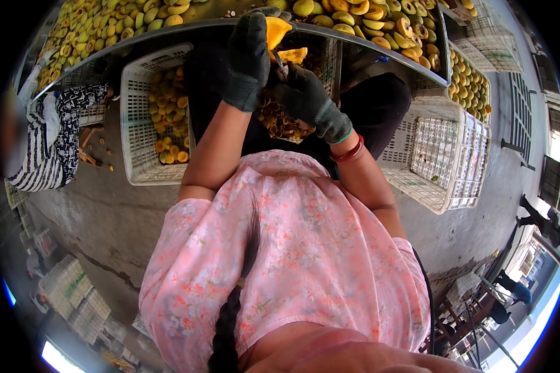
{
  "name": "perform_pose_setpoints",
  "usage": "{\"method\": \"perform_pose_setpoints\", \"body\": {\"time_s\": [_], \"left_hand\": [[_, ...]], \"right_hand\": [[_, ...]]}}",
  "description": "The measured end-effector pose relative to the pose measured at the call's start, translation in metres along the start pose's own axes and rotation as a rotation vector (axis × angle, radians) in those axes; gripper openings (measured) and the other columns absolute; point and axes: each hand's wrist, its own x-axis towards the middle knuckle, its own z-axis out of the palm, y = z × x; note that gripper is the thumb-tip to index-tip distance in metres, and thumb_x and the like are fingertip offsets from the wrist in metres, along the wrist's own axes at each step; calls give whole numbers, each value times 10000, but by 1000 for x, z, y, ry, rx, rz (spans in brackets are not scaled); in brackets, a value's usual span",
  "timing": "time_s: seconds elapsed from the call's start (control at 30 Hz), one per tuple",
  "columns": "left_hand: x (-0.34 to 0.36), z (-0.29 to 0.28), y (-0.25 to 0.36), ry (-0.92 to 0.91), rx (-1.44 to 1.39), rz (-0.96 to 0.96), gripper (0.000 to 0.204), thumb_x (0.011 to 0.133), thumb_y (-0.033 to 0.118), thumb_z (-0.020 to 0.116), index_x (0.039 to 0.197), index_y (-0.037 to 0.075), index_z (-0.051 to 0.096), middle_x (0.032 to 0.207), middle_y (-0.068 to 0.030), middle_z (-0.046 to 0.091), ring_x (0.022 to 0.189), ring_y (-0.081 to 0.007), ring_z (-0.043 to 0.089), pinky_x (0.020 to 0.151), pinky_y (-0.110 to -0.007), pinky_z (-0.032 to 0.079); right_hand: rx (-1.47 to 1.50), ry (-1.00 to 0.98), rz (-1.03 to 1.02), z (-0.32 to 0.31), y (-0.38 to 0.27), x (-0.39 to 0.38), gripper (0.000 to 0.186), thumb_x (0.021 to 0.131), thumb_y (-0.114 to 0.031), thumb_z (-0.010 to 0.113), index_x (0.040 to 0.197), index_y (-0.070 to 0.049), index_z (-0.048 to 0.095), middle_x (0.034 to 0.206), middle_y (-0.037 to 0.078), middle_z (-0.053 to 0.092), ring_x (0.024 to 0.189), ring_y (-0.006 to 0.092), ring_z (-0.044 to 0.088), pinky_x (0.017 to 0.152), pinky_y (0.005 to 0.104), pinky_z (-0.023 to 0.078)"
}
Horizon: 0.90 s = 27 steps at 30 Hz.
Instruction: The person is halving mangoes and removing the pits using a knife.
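My left hand [247, 59], in a dark knit glove, is closed on a piece of peeled orange mango [277, 31], held up at the table's edge. My right hand [308, 96], gloved the same way, grips a small knife [280, 64]; most of its handle is hidden in the fingers. Beside the blade is a second orange mango piece [292, 55]; whether it touches the blade I cannot tell. Below both hands, between my knees, a crate holds a heap of peels and orange scraps [279, 118].
A metal-rimmed table [218, 23] bears piles of green-yellow mangoes, some cut. To the left, a white crate [130, 118] holds cut mangoes; to the right stands another white crate [466, 149]. A stack of mangoes [470, 84] fills a crate behind it. A person in striped clothing [40, 149] sits far left.
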Motion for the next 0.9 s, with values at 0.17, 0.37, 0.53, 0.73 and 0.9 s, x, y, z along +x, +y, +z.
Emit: {"method": "perform_pose_setpoints", "body": {"time_s": [0.17,0.37,0.53,0.73,0.9], "left_hand": [[-2,5,4,-39,122,99,352,956,279,389,1047,-11,566,999,-119,628,901,-182,588,824,-278,449],[6,-32,8,43,441,309,305,917,201,487,1146,1,512,1076,-132,580,971,-225,575,846,-302,459],[40,-135,18,334,1121,295,353,878,340,524,1081,56,575,1107,-182,574,981,-307,578,848,-362,466],[68,-157,5,272,1287,406,433,834,387,577,1097,43,565,1087,-172,591,1017,-338,560,875,-400,446],[119,-83,-61,-69,974,511,473,834,383,581,1166,52,515,1113,-197,575,1067,-332,535,919,-402,412]], "right_hand": [[-337,4,-153,2,3,5,104,835,-97,590,925,-46,571,675,14,560,600,108,526,543,260,427],[-983,7,-592,-1,35,8,130,827,-129,599,888,-15,584,744,109,591,659,234,553,595,307,432],[-414,123,112,-3,24,5,153,787,-191,581,853,-55,606,856,97,614,769,236,595,644,326,477],[-1413,-249,-284,-5,74,15,172,747,-215,596,886,-121,631,894,68,622,854,216,588,681,321,481],[-1371,-233,-68,-12,79,23,208,719,-235,591,909,-160,634,953,24,607,941,206,554,749,314,463]]}}
